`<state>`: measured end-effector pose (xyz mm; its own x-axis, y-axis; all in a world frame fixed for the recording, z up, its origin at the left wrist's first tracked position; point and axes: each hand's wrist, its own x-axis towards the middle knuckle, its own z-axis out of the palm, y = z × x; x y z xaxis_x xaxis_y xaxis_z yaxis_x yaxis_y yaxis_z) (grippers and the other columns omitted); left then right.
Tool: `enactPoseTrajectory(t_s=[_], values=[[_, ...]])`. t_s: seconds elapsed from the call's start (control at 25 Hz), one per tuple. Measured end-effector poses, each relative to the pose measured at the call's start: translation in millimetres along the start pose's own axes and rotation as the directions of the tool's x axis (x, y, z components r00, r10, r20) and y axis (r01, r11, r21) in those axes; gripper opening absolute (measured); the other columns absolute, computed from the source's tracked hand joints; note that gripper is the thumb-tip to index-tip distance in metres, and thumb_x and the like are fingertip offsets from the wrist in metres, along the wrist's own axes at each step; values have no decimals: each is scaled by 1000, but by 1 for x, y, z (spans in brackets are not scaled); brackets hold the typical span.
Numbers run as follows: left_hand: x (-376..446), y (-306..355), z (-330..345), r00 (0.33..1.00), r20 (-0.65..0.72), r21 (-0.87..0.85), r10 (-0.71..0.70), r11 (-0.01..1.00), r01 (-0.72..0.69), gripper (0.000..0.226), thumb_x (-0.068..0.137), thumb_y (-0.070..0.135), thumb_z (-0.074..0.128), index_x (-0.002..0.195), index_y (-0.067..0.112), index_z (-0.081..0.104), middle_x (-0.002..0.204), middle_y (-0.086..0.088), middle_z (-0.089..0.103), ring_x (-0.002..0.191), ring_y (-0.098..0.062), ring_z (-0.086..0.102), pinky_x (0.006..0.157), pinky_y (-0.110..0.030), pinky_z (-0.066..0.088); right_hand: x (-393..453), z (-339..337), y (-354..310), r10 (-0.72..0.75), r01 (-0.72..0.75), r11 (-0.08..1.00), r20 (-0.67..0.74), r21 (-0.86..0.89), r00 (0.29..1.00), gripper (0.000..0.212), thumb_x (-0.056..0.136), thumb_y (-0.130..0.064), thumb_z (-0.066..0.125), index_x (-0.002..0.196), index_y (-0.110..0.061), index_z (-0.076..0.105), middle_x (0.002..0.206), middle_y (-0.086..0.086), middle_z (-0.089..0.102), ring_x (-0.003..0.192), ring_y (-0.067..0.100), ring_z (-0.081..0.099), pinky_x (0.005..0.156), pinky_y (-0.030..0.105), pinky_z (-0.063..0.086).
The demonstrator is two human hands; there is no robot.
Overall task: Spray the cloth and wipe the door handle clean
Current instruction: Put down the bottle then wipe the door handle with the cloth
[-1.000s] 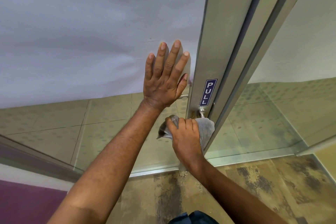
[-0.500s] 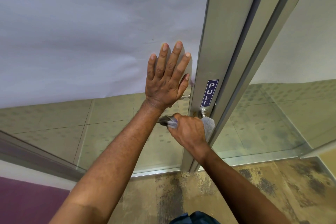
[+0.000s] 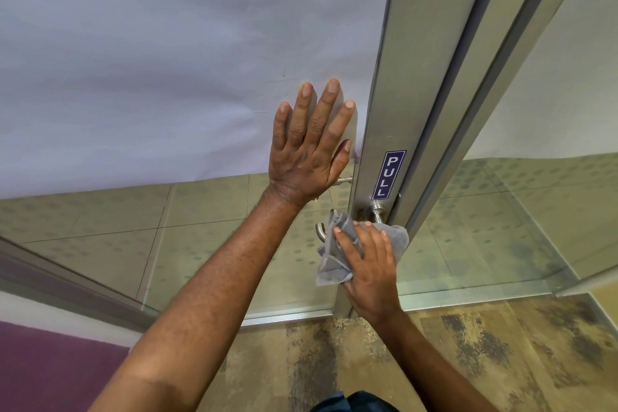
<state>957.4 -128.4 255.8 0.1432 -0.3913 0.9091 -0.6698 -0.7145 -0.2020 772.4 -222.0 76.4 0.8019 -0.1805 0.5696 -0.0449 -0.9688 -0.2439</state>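
Door handle [image 3: 321, 233], a brushed-metal lever, sits low on the door's aluminium stile [image 3: 401, 77], just below the blue PULL sticker [image 3: 388, 174]; its long axis runs roughly level, from the round boss [image 3: 378, 211] at the stile out to the left, where its curved free end shows bare. Grey cloth [image 3: 331, 261] is draped over the middle of the lever, one corner hanging down below it. Right hand [image 3: 371, 269] lies on the near side of the cloth, fingers curled over the fabric and pressing it onto the handle, so most of the lever is hidden under hand and cloth. Left hand [image 3: 309, 147] rests flat on the white-covered glass panel [image 3: 167, 60] above and left of the handle, fingers straight and spread, gripping nothing. Compared with half a second ago, the right hand has slid lower and a little right, more of the cloth now shows, hanging loose at its left edge, and the handle's tip is uncovered; the left hand has kept its place on the panel
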Motion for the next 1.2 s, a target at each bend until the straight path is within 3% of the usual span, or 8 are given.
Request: enactPoseTrajectory(t_s=[0.16,0.28,0.4,0.52,0.76,0.92,1.0,1.2], values=[[0,1,-1,1000,-15,-2,-6,1000,6,56,110,43,38,160,20,36,166,-10,30,166,-26,-11,134,-47,-3,5,-6,-14,467,-437,802,31,407,884,72,98,-49,54,161,-20,35,165,15,29,149,34,36,112,49,48],[-1,1,0,1000,-17,-9,-9,1000,9,56,110,43,39,160,20,36,166,-10,29,166,-28,-7,133,-47,-2,28,-17,-20,752,-612,179,294,771,590,59,104,-27,57,154,-41,30,153,-4,40,147,26,42,109,35,45],[-1,1,0,1000,-19,0,3,1000,-3,55,110,43,39,160,19,37,165,-11,31,160,-34,11,133,-47,-3,46,-31,-17,784,-594,-135,452,793,425,41,100,-34,65,137,-43,50,126,-13,64,123,19,62,87,27,56],[-1,1,1,1000,-24,-9,-3,1000,3,56,109,42,41,160,19,36,165,-11,30,156,-34,14,134,-47,-4,53,-32,1,691,-574,-445,671,687,268,39,98,-45,66,132,-27,65,123,9,75,113,29,71,100,49,57],[0,0,2,1000,-9,-20,-8,1000,8,58,109,43,41,161,20,33,166,-10,26,156,-34,12,134,-46,-7,32,-44,6,495,-417,-663,782,622,378,28,108,-36,50,119,-32,76,101,0,82,101,5,74,77,29,64],[-1,1,1,1000,-11,-25,9,1000,-9,57,109,43,40,161,20,34,166,-10,27,157,-34,14,134,-47,-5,4,-71,18,573,-701,-268,694,661,435,46,86,-56,72,121,-26,73,130,21,70,113,34,73,91,44,62],[-1,0,1,1000,-18,-29,8,1000,-8,57,109,43,41,161,20,35,166,-10,28,157,-34,14,134,-47,-4,3,-83,25,649,-711,-140,606,689,459,50,79,-61,74,120,-34,73,120,13,77,105,26,77,86,41,61],[-1,0,1,1000,-23,-26,-2,1000,1,57,108,43,41,160,20,35,166,-10,27,160,-34,11,134,-46,-7,24,-68,27,649,-540,411,181,734,739,57,91,-30,65,147,-22,51,138,-13,48,111,1,65,80,14,59]])
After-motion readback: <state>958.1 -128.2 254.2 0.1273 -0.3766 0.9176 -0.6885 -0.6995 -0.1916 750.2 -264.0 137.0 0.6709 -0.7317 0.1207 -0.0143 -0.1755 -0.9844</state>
